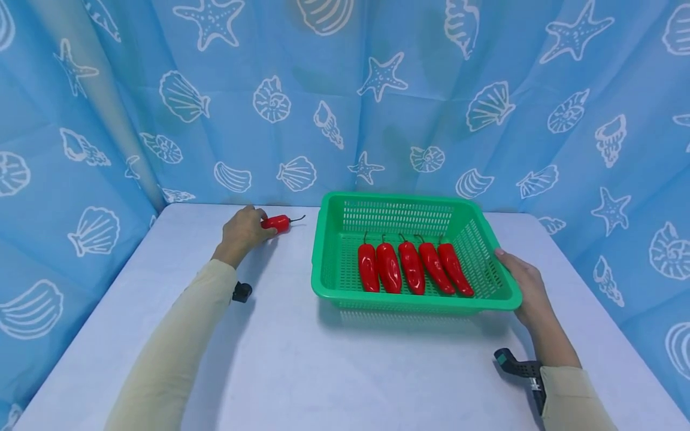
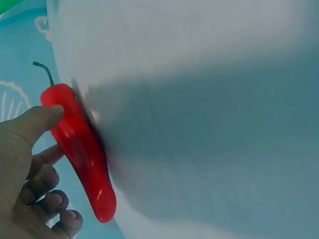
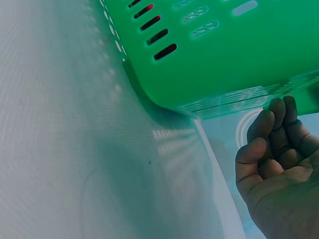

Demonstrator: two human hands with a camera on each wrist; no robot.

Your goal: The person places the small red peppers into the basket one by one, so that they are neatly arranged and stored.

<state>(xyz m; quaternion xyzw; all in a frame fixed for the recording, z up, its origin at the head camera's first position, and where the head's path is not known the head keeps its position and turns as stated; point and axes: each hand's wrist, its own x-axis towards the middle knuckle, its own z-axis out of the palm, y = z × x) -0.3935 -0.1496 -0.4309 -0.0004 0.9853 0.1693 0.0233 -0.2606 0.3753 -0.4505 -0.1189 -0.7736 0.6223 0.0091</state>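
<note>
My left hand is at the back left of the table, pinching a red chili pepper between thumb and fingers. In the left wrist view the chili pepper has a thin green stem, and the thumb lies across its stem end. My right hand holds the right rim of a green plastic basket. Several red chili peppers lie side by side inside it, stems toward the back. From the right wrist, the underside of the basket shows above the table, with curled fingers at its rim.
A white cloth covers the table. Behind and beside it hangs a blue curtain printed with white shells and starfish. Black wrist cameras are strapped below both hands.
</note>
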